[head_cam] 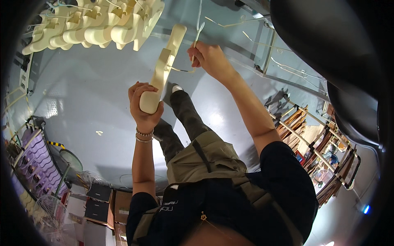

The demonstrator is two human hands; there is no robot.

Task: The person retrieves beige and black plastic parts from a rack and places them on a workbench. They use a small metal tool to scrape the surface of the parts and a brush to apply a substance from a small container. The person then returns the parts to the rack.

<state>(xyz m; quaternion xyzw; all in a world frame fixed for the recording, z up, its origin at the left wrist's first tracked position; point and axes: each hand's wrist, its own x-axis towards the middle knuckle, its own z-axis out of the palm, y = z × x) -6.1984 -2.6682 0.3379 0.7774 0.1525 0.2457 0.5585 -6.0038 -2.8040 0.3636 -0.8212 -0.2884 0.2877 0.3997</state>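
My left hand (143,106) grips the rounded end of a cream-coloured guitar body (159,72), seen nearly edge-on and tilted in front of me. In my right hand (209,58), the fingers pinch the shaft of a pale wire hook (197,38). The hook's lower end bends left and reaches the guitar body's side, around its middle; how it sits there is hard to tell. At the top, the hook has a loop, and a thin hanging wire (199,10) meets it.
Several cream guitar bodies (95,33) hang on wire hooks at upper left. Bare wire hooks (255,41) hang at upper right. Purple bodies (40,160) fill a rack at lower left, near a fan (49,212). A pipe rack (307,144) holding wooden pieces stands right. Large dark curved shapes (323,40) loom overhead.
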